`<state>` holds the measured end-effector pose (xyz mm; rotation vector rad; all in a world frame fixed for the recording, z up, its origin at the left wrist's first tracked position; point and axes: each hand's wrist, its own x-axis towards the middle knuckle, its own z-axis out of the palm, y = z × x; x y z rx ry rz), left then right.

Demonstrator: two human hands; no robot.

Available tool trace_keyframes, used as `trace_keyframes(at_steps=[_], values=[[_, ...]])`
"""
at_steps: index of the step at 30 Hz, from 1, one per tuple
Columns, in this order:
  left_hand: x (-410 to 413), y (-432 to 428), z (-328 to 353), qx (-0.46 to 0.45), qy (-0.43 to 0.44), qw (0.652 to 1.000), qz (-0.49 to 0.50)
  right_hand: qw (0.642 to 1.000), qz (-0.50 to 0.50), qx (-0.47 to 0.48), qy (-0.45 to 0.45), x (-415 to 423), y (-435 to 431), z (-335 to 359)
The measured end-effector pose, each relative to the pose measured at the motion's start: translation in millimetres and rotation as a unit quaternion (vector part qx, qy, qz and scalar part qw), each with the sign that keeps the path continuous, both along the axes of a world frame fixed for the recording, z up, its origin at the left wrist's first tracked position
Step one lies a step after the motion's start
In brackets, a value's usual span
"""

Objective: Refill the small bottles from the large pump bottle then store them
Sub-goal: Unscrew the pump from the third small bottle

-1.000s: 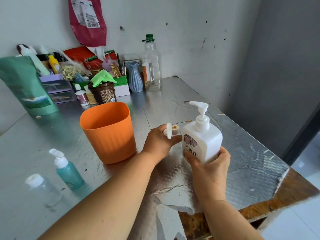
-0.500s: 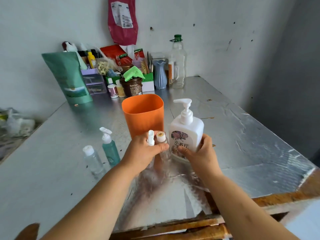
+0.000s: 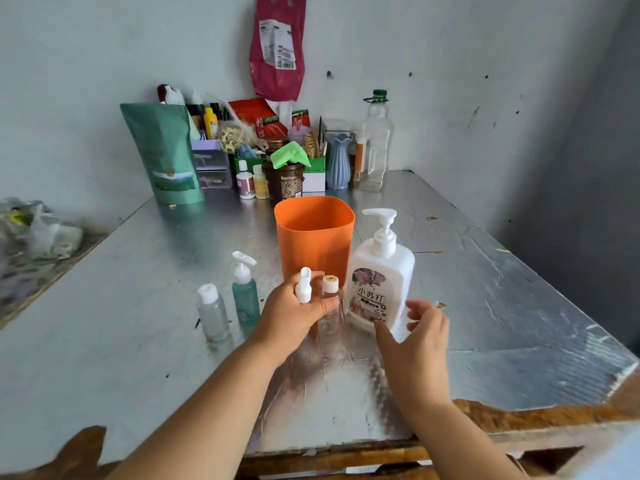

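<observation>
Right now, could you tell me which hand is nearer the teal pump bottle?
Left. The left hand is just right of the teal pump bottle; the right hand lies beyond the left.

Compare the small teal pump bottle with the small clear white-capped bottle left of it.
The teal pump bottle is tinted green-blue; the clear white-capped bottle is see-through. The teal bottle has a pump head, the clear one a plain round cap. The teal bottle stands taller than the clear one. Both stand upright on the foil-covered table.
</observation>
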<state>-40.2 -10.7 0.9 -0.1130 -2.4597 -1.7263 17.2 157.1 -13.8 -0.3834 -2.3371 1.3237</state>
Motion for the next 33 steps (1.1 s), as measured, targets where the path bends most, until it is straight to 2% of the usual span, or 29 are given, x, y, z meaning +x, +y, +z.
trace_keyframes(at_steps=[5,7,10,15,17,20,22,26,31,33], values=[[1,-4,-12,0.029,-0.015,0.999,0.008,0.981,0.178,0.052,-0.057,0,-20,5],[2,-8,-15,0.039,-0.023,0.999,0.007,0.970,0.216,0.092,-0.060,-6,-32,6],[8,-13,-16,0.015,-0.021,1.000,0.005,0.961,0.226,0.143,-0.070,-17,-45,9],[18,-22,-23,0.013,-0.027,0.999,-0.015,0.954,0.229,0.160,-0.105,-29,-53,18],[20,-27,-25,0.011,-0.026,0.999,-0.024,0.962,0.225,0.129,-0.083,-30,-53,20],[26,-26,-23,0.010,-0.001,0.999,-0.044,0.970,0.241,0.044,-0.002,-20,-55,29],[28,-26,-22,-0.006,0.011,0.998,-0.059,0.968,0.249,0.035,0.006,-19,-61,33],[30,-27,-23,-0.016,0.019,0.997,-0.077,0.975,0.206,0.077,0.020,-31,-64,38],[30,-28,-23,0.009,0.013,0.996,-0.090,0.956,0.253,0.145,0.035,-34,-63,40],[30,-28,-23,0.010,0.014,0.995,-0.096,0.953,0.275,0.124,0.018,-36,-60,42]])
